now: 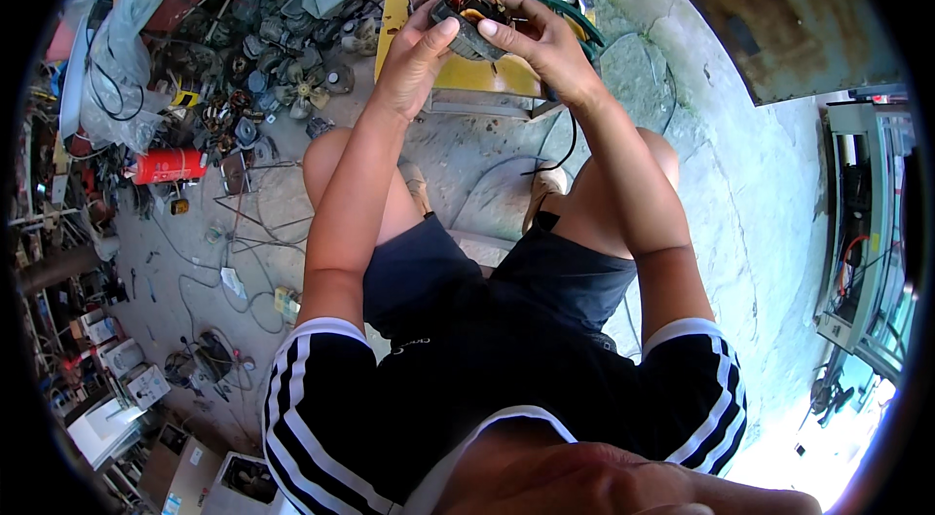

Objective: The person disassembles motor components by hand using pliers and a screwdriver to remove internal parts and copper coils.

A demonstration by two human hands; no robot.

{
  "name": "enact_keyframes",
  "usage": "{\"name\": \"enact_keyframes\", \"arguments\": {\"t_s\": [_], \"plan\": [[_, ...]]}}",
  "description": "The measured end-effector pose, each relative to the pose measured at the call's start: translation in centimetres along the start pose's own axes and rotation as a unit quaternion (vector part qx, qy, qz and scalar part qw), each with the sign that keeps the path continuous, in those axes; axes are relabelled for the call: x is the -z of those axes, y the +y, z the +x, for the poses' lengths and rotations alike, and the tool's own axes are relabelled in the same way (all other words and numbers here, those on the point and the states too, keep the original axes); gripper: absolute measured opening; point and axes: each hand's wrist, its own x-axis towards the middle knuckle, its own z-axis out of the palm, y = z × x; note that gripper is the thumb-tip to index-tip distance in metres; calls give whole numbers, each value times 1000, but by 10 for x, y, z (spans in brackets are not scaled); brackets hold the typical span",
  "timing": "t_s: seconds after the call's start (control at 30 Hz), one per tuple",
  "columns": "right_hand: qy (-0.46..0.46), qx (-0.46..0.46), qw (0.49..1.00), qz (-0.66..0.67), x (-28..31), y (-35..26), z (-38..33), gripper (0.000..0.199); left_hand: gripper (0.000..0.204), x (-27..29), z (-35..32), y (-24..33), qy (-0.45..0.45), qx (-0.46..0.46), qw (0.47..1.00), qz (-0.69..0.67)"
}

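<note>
Two hands held one motor part (471,18), dark with copper-coloured coils, at the top centre of the frame, above the near side of the desk (463,79). The left hand (421,46) was partly closed round its left side, thumb on the near edge; most of its fingers were hidden. The right hand (542,36) was half curled at the right side, thumb pressed near the rim, fingers beyond.

Good handling, as far as could be judged, called for gripping the hard outer casing, keeping thumbs off the coils, tilting the open face toward the eyes and working low over the desk, so that a slip would mean a short drop.

Green-handled pliers (571,16) lay on the desk's yellow, worn top, just beyond the right hand. Around it spread a grey floor (721,174); metal parts (278,38) were heaped at upper left, with a red cylinder (170,166) below them. A rusty sheet (779,14) filled the upper right, and boxes (175,466) stood at lower left.
</note>
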Motion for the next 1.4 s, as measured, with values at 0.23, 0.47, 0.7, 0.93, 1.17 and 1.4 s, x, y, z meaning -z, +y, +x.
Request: {"name": "enact_keyframes", "arguments": {"t_s": [0.23,0.47,0.7,0.93,1.17,1.4], "plan": [[-46,96,983,-152,4,-1,-12,74,75,17,-7,12,-69,-25,996,58],[-23,127,966,-225,-6,14,-28,80,93,24,-23,24,-88,23,990,110],[-33,182,944,-274,-8,24,-35,76,94,32,-40,29,-95,61,961,253],[21,257,881,-397,-11,43,-35,72,84,32,-48,24,-103,122,964,211],[72,259,853,-447,-39,45,-43,74,70,39,-51,6,5,139,973,186],[23,6,997,-76,-16,59,-17,52,63,37,-57,13,-21,177,972,151]]}}
